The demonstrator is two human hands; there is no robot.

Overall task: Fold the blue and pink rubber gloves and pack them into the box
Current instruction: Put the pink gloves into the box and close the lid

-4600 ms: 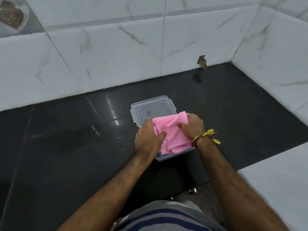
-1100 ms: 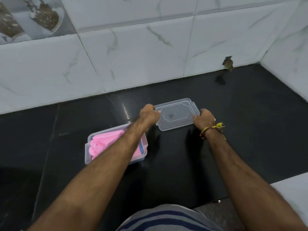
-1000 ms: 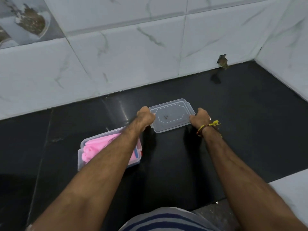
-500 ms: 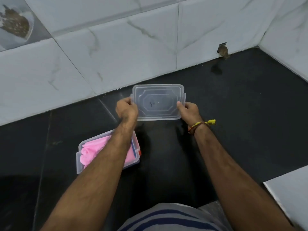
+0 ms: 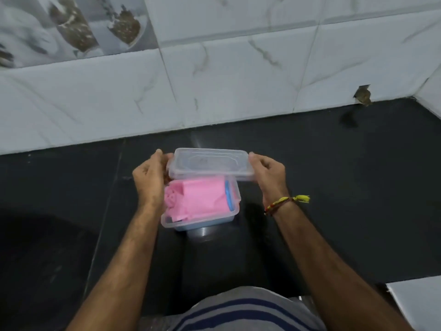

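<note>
A glossy black counter (image 5: pixel 334 187) runs up to a wall of white marbled tiles (image 5: pixel 238 80). At its middle the left hand (image 5: pixel 150 181) pinches the 9 o'clock end of a clear lid (image 5: pixel 210 164), while the right hand (image 5: pixel 269 174) grips the 3 o'clock end, a yellow thread band (image 5: pixel 286 201) on its wrist. The lid is held just above the far edge of the clear box (image 5: pixel 202 219), toward 12 o'clock, where the folded pink glove (image 5: pixel 200 199) lies on top with the blue glove (image 5: pixel 228 194) showing along the 3 o'clock wall.
</note>
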